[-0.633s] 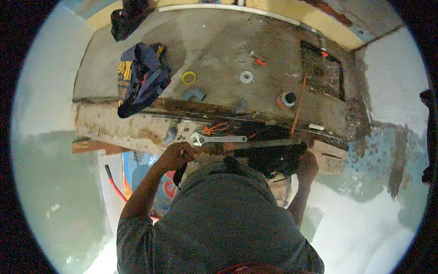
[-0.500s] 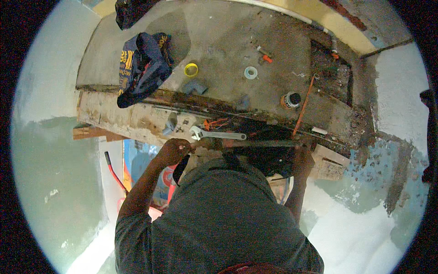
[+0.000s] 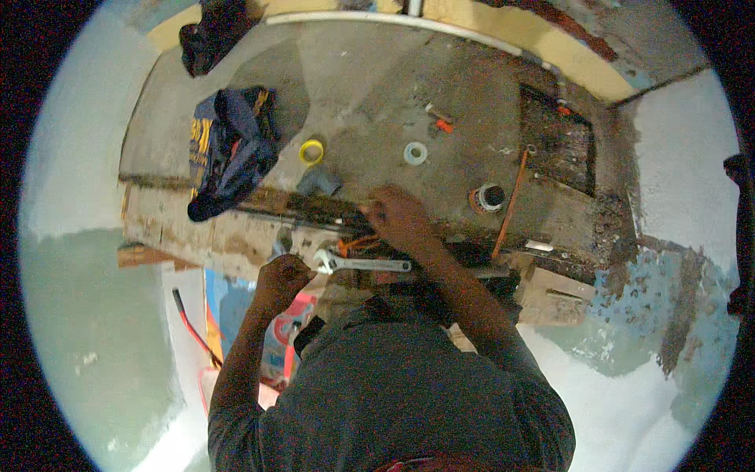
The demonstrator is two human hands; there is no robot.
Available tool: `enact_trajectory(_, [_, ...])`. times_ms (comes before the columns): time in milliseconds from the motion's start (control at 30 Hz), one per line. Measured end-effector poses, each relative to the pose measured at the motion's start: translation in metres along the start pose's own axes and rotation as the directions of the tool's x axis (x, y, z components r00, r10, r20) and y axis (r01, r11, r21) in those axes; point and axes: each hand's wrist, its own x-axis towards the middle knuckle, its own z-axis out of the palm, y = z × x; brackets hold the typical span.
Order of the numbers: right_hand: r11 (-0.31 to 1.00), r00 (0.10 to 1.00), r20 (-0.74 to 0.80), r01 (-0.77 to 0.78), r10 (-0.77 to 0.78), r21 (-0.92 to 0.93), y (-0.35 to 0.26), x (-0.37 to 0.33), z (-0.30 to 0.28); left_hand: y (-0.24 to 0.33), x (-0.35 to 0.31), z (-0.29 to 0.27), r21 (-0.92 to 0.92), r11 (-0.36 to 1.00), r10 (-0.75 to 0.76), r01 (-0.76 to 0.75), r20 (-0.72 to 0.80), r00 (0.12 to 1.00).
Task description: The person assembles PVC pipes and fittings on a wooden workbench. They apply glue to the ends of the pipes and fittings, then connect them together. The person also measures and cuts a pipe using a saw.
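Note:
My left hand [image 3: 285,281] is closed beside the jaw of a silver adjustable wrench [image 3: 371,266]; what its fingers hold, if anything, is hidden. The wrench lies crosswise in front of my body. My right hand [image 3: 393,214] reaches forward and left over the worktop's front edge, its fingers smeared by motion. Just beyond its fingertips lies a grey pipe elbow [image 3: 320,182]. An orange-handled tool [image 3: 355,245], probably pliers, rests behind the wrench. Past my right forearm the end of a grey pipe or bar [image 3: 494,272] shows; the rest is covered.
On the concrete slab [image 3: 354,86] lie a dark blue bag [image 3: 236,145], a yellow ring-shaped roll [image 3: 311,152], a white roll [image 3: 415,153], an orange-tipped tool [image 3: 443,124], a dark-lidded can [image 3: 489,198] and a long orange rod [image 3: 513,203]. At the right, a recess [image 3: 558,141] holds rubble.
My right hand has left the right end of the grey pipe or bar and moved left and forward over the edge. The left hand stays near the wrench jaw. The whole view has shifted slightly.

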Motion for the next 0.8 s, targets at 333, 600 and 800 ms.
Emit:
enact_trajectory(333, [0.971,0.995,0.052,-0.076,0.090,-0.225,-0.047,0.064,0.082,-0.055,0.052,-0.060,-0.230,0.967,0.059,-0.106,-0.200,0.978])
enact_trajectory(600, [0.975,0.997,-0.006,-0.073,0.074,-0.211,-0.029,0.082,0.093,-0.051,0.132,-0.082,-0.271,0.921,0.237,-0.280,-0.181,0.955])
enact_trajectory(800, [0.976,0.995,-0.095,0.007,-0.028,-0.216,-0.023,0.105,0.014,-0.014,0.220,-0.080,0.035,0.909,0.410,-0.415,-0.252,0.877])
